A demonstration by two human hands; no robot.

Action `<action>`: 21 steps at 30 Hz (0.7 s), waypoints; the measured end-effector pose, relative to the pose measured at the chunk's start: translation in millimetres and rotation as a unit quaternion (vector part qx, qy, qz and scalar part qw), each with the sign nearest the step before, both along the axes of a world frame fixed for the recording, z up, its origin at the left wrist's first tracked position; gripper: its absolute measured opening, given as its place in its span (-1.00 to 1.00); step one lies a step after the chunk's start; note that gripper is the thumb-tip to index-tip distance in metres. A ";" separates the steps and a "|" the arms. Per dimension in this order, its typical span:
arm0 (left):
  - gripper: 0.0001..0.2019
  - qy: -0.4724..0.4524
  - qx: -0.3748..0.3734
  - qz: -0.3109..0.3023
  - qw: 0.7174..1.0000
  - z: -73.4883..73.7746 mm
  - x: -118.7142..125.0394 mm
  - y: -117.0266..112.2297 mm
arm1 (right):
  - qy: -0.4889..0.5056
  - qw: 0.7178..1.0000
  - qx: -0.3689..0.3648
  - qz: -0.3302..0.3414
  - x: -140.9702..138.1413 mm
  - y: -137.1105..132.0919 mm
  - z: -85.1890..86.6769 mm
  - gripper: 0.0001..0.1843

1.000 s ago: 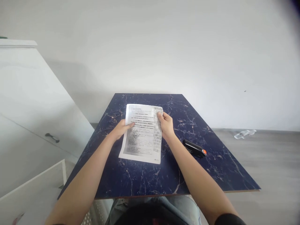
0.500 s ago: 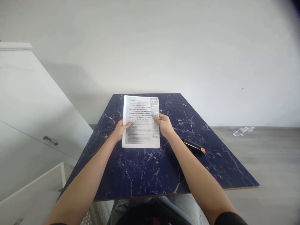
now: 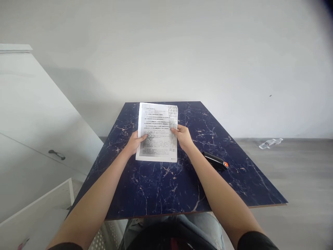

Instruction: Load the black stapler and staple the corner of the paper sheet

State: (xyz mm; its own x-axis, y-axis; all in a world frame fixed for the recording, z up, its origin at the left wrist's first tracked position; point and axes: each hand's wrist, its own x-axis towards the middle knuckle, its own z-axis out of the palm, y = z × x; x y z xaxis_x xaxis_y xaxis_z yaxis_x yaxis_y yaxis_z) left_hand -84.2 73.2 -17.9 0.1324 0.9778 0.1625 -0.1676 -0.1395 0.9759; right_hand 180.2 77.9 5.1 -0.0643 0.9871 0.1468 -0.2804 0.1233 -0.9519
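Observation:
A printed sheet of paper [image 3: 157, 139], with dense dark text and a grey patterned strip down its right side, is held up over the blue marbled table [image 3: 166, 191]. My left hand [image 3: 135, 141] pinches its left edge, thumb lying on the printed face. At the right edge my right hand [image 3: 183, 136] grips it the same way, thumb in front and fingers mostly behind. Whether there is more than one sheet I cannot tell. To the right of my right forearm lies a black stapler-like object [image 3: 215, 161] with an orange end, partly hidden by the arm.
A white cabinet [image 3: 33, 104] with a dark handle [image 3: 56, 154] stands to the left. Below it is a white-framed panel [image 3: 36, 205]. Crumpled clear plastic [image 3: 270, 143] lies on the grey floor [image 3: 299, 173] at the right, beside the wall [image 3: 182, 52].
The paper has tilted slightly clockwise, its top edge moving a little up and right. Both hands keep their hold. The whole view has shifted slightly.

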 end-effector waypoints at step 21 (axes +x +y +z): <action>-0.45 0.000 0.007 0.014 1.000 6.1 1.6 -2.5 | -0.032 0.997 -0.059 -0.024 1.4 -1.7 -7.4 -0.63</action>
State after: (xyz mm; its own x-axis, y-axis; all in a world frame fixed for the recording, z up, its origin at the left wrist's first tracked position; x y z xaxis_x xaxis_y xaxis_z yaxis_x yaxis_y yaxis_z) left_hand -82.6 70.7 -11.8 0.1045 0.9787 0.1769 -0.1643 -0.1584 0.9736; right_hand 181.6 76.2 -2.3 -0.0230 0.9994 0.0274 -0.2150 0.0218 -0.9764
